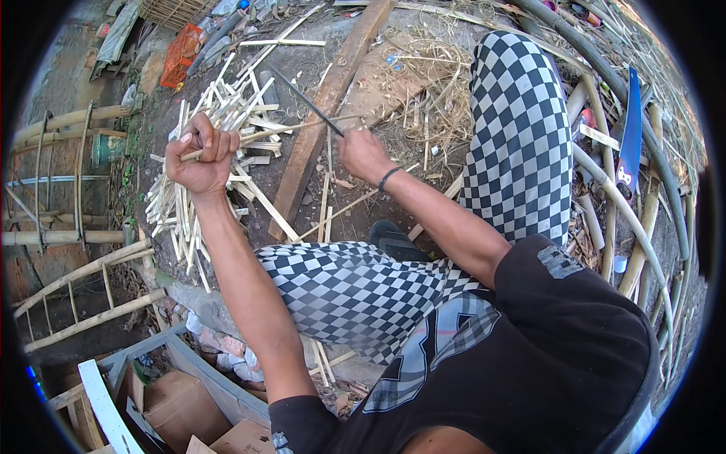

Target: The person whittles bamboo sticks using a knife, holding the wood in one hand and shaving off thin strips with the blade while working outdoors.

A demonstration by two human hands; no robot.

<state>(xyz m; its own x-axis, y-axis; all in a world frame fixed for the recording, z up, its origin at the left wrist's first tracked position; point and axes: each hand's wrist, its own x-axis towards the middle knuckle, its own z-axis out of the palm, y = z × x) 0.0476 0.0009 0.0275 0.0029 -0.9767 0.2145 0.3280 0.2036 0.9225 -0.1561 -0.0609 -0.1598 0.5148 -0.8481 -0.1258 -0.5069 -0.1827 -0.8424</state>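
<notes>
My left hand [203,157] is closed round one end of a thin bamboo strip [281,130], raised over a heap of split strips. The strip slants up to the right and crosses the knife blade close to my other fist; whether they touch I cannot tell. My right hand [366,156], a dark band at its wrist, grips a knife [306,100]. Its long, narrow dark blade points up and to the left, while the handle is hidden in my fingers. Below the blade lies a long brown wooden plank [321,113]. The pale strip heap [227,125] spreads around and beneath my left hand.
Curly shavings [435,94] cover the ground beside my raised knee. To the right, a blue-bladed saw [631,129] leans among bamboo poles. Bamboo ladder-like frames [83,321] stand at left, near an orange crate [180,57]. Cardboard boxes [181,405] sit at the lower left.
</notes>
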